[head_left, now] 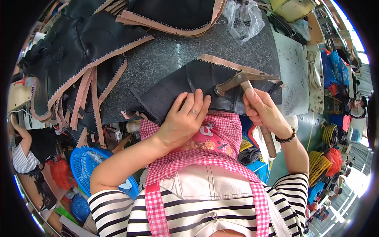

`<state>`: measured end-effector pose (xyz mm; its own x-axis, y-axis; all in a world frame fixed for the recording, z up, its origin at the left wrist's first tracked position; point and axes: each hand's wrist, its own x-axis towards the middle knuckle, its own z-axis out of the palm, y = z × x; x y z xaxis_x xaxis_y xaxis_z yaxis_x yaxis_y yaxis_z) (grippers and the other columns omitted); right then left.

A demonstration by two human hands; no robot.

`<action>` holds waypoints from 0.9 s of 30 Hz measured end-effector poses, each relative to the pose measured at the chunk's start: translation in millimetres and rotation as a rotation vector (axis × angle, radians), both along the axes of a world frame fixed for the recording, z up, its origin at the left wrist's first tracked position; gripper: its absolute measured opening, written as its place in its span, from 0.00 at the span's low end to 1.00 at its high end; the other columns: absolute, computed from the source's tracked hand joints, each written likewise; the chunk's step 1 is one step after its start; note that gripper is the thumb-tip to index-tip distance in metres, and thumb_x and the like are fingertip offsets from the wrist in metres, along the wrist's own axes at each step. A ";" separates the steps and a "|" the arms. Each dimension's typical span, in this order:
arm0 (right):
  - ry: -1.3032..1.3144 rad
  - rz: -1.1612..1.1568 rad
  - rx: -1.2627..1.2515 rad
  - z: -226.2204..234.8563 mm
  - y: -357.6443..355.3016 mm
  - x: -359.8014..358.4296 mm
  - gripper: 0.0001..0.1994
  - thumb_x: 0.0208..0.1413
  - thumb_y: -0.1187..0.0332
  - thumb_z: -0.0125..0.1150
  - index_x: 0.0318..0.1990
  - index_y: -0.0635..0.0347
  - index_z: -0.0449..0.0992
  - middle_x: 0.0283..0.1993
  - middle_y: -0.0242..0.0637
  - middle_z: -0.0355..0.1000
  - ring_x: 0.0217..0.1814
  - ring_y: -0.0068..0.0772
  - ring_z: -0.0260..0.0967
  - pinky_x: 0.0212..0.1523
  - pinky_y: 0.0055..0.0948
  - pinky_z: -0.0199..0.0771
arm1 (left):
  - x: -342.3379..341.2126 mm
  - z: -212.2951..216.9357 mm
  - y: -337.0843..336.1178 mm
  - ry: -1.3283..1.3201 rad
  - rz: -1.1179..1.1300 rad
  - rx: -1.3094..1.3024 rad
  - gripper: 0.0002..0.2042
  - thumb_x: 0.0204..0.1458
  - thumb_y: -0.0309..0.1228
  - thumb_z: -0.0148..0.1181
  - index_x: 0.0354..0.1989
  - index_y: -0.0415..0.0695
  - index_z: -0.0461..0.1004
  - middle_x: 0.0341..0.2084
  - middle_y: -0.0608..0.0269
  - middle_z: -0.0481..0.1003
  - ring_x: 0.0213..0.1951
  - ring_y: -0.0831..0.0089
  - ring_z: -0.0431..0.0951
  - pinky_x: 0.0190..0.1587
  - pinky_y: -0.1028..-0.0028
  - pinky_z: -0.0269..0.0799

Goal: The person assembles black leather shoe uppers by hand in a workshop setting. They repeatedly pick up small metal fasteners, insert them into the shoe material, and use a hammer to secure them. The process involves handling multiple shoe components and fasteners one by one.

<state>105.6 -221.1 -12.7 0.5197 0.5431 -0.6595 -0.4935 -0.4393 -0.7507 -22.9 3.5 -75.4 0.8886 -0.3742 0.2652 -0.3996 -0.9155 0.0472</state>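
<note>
A hammer (245, 80) with a metal head and wooden handle is gripped in my right hand (262, 106). Its striking face rests on or just over a black leather piece (166, 93), which has a tan zigzag-cut edge along its far side. My left hand (185, 114) lies on the near edge of this piece, fingers stretched out flat and pointing away from me. The piece spans the front of a dark speckled worktop (162, 51). Whether the hammer face touches the leather, I cannot tell.
Stacked black leather pieces (83, 51) with tan edges cover the worktop's left; more (173, 15) lie at the back. A clear plastic bag (242, 19) sits far right. A blue basket (85, 166) stands below my left arm. Another person's arm (24, 138) shows at far left.
</note>
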 end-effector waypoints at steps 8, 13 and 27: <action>-0.669 0.332 -0.194 6.0 12.1 -11.9 0.17 0.66 0.56 0.50 0.34 0.63 0.65 0.20 0.28 0.60 0.16 0.23 0.55 0.17 0.27 0.56 | -1.9 -1.9 -1.2 0.015 0.013 -0.021 0.24 0.50 0.29 0.50 0.58 0.37 0.68 0.56 0.44 0.68 0.51 0.57 0.71 0.59 0.61 0.65; -1.035 0.624 -0.375 4.3 7.2 -38.7 0.11 0.54 0.68 0.60 0.39 0.64 0.66 0.22 0.42 0.66 0.22 0.50 0.69 0.23 0.42 0.67 | -1.7 -3.6 -0.7 -0.012 0.013 -0.015 0.23 0.50 0.29 0.49 0.56 0.34 0.69 0.55 0.44 0.68 0.52 0.58 0.71 0.59 0.61 0.65; -0.680 0.328 -0.241 16.8 26.6 -37.0 0.14 0.63 0.62 0.54 0.46 0.65 0.70 0.24 0.25 0.65 0.21 0.19 0.61 0.22 0.25 0.67 | -2.0 -10.9 3.0 -0.077 -0.011 -0.077 0.20 0.50 0.30 0.50 0.51 0.33 0.71 0.53 0.42 0.69 0.53 0.55 0.70 0.60 0.62 0.65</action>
